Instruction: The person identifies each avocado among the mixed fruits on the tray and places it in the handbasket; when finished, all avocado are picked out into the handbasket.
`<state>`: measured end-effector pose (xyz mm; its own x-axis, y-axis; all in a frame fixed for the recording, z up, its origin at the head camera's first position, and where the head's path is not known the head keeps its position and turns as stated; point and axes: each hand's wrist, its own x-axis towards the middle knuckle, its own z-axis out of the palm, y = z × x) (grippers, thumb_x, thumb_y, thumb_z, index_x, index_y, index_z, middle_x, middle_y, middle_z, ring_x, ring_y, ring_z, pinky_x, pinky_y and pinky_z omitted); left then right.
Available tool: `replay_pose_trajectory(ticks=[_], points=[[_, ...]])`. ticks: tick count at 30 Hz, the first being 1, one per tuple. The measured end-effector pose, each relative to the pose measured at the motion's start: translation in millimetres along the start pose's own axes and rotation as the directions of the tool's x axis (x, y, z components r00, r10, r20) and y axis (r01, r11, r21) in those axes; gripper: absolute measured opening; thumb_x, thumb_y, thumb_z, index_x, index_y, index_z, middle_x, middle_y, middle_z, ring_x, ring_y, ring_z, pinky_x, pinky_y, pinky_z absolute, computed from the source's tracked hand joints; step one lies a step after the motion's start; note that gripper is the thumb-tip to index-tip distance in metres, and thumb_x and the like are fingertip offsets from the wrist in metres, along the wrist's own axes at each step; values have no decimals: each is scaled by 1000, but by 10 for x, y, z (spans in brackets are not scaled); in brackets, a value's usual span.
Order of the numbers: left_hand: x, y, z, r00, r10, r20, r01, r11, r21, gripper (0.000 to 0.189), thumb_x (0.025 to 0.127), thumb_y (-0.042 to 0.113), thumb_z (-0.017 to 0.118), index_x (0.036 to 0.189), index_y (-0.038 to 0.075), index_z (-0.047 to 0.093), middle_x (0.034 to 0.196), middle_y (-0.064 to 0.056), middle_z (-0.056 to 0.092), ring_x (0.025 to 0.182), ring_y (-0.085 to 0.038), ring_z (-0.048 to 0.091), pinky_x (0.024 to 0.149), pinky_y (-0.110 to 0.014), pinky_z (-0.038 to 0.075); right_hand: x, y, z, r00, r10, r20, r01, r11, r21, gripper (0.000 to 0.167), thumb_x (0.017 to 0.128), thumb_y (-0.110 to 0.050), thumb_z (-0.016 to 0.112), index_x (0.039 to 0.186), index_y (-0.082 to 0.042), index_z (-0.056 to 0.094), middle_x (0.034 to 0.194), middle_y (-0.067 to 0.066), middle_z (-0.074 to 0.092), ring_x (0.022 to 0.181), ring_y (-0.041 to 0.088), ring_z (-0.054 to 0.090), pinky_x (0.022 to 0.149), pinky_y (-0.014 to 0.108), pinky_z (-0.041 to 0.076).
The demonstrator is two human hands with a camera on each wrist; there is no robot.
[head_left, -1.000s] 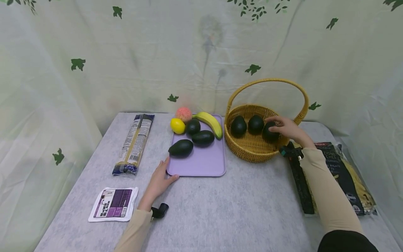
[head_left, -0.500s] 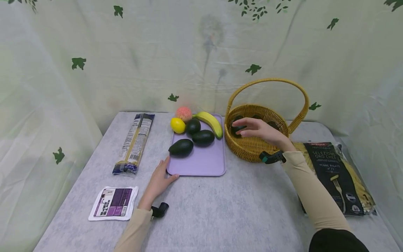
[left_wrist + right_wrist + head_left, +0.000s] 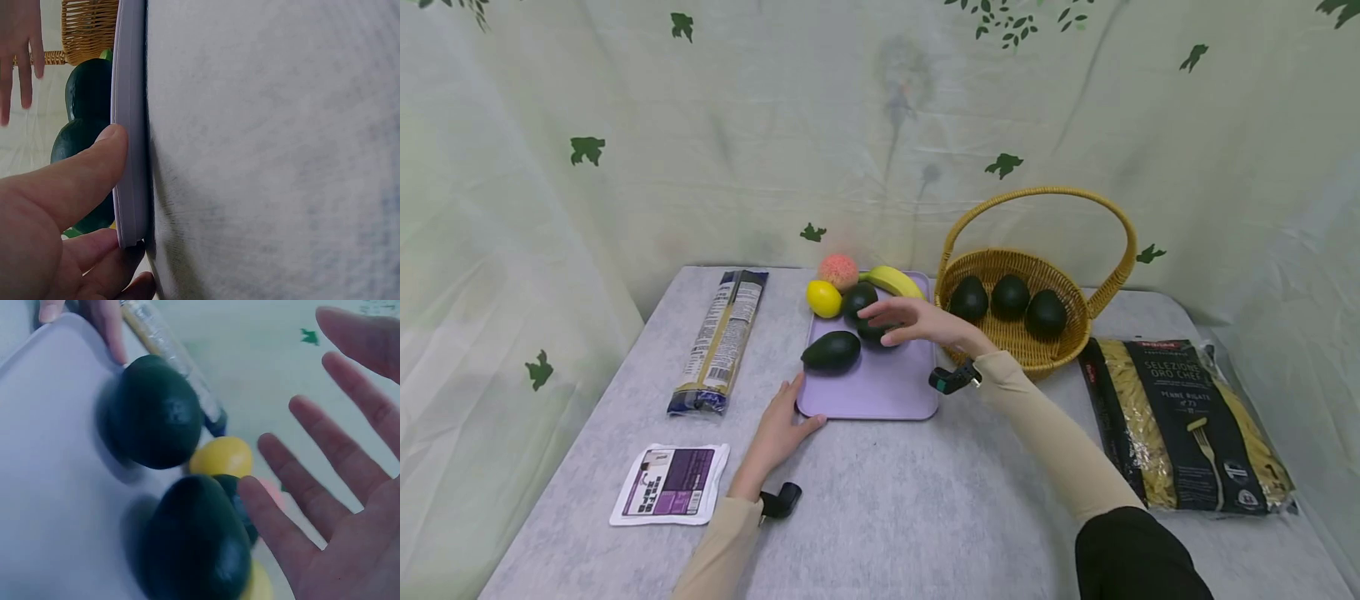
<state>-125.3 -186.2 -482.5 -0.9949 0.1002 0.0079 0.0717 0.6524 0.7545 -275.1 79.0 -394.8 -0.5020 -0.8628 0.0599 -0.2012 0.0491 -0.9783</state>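
Observation:
My left hand (image 3: 775, 437) rests at the front left corner of the purple tray (image 3: 880, 400). Its thumb touches the front rim, and the fingers lie along the left side. Over the tray hovers my right hand (image 3: 928, 323), fingers spread and holding nothing. It partly hides a dark green avocado (image 3: 197, 544). Another avocado (image 3: 831, 352) lies near the left hand, and one more (image 3: 857, 300) sits farther back. Beside that one are a lemon (image 3: 823, 298), a banana (image 3: 895, 282) and a pink round fruit (image 3: 838, 272). The wicker basket (image 3: 996, 367) contains three avocados (image 3: 1046, 314).
A tall handle (image 3: 1037, 192) arches over the basket, right of the tray. A penne pasta bag (image 3: 1195, 433) lies at the right. On the left are a long pasta packet (image 3: 718, 346) and a flat white-and-purple pouch (image 3: 672, 486). A printed curtain (image 3: 737, 133) hangs behind.
My right hand has left an avocado in the basket and moved left to above the tray. My left hand has stayed at the tray corner.

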Motion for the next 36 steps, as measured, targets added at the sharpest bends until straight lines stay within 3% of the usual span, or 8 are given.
replay_pose_trajectory(ticks=[6,9,15,23,30,33,36], points=[[-39,-12,7,997,60,-46,-61,998,-28,79,90,33,66,148,-3,26,148,-31,27,138,-49,14,109,-62,13,329,76,129,998,20,58,-13,993,-119,50,88,3,64,136,1,50,140,14,48,133,22,38,110,52,26],[-27,-11,5,999,39,-34,-40,999,-19,78,90,28,66,148,-5,25,149,-31,26,138,-48,14,109,-62,13,459,94,180,995,44,88,-26,979,-200,49,86,1,67,134,-2,54,138,8,52,130,14,39,110,51,26],[8,7,-7,1000,-25,16,25,999,21,77,91,18,66,149,-6,21,152,-28,22,140,-45,10,111,-58,12,678,132,275,982,74,176,-19,955,-296,44,86,2,65,130,0,57,137,10,51,132,15,37,111,44,26],[26,-11,-10,999,-37,39,36,999,25,79,92,19,65,150,-5,18,153,-27,20,141,-44,8,111,-59,11,880,199,399,958,240,159,-121,836,-536,43,85,-2,67,127,-14,62,145,4,44,133,14,35,109,28,27],[23,-28,9,999,-29,26,29,999,16,80,91,19,67,150,-4,19,152,-26,21,141,-44,9,111,-59,12,945,228,498,957,256,135,-119,773,-623,48,81,7,66,124,-16,64,130,-4,57,119,10,45,103,23,31],[26,-34,9,1000,-22,19,21,1000,18,79,91,19,67,150,-4,19,152,-26,21,140,-45,10,111,-59,13,936,216,506,963,245,114,-123,773,-623,46,83,5,67,123,-17,64,129,-4,58,117,10,45,102,23,33],[31,-35,2,999,-29,25,29,999,23,79,91,20,66,150,-4,19,153,-26,21,140,-45,10,111,-59,13,888,196,485,973,217,77,-134,804,-579,43,85,1,67,123,-18,64,129,-5,56,118,9,45,101,23,34]])
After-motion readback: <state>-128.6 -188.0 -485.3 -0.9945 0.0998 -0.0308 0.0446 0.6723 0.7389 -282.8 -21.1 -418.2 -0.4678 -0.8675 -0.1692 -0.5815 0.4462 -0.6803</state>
